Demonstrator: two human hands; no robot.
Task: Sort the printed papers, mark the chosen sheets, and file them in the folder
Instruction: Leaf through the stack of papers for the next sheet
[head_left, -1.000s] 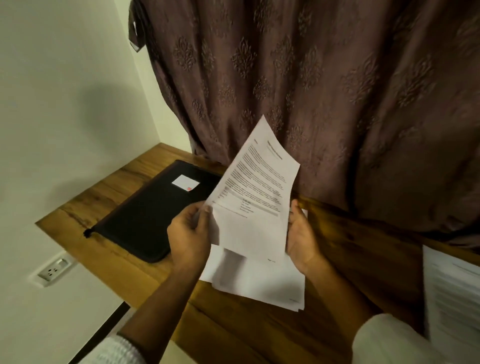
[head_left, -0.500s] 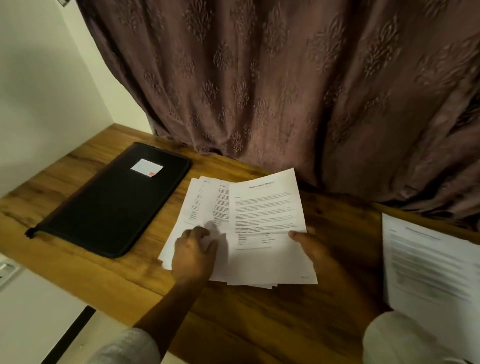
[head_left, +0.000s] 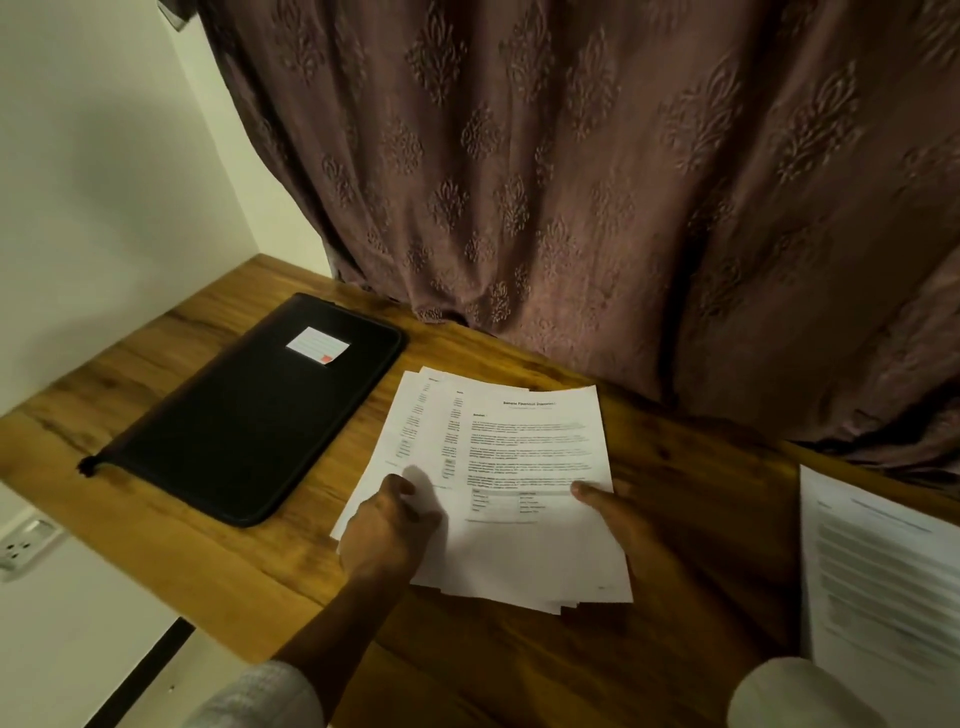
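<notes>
A fanned stack of printed papers (head_left: 519, 467) lies on the wooden table (head_left: 218, 566), with a titled sheet carrying text and a small table on top. My left hand (head_left: 387, 530) sits on the stack's lower left, its fingers curled onto the sheets. My right hand (head_left: 618, 519) holds the right edge, thumb pressed on the top sheet, the other fingers hidden beneath. A closed black zip folder (head_left: 249, 415) with a white label (head_left: 318, 344) lies to the left of the papers, apart from both hands.
Another printed sheet (head_left: 883, 571) lies at the table's right edge. A brown patterned curtain (head_left: 571, 182) hangs along the back of the table. A white wall stands at the left, with a socket (head_left: 21, 545) below the table edge.
The sheet I held up a second ago now lies flat on top of the stack. Both hands have come down to the table with it.
</notes>
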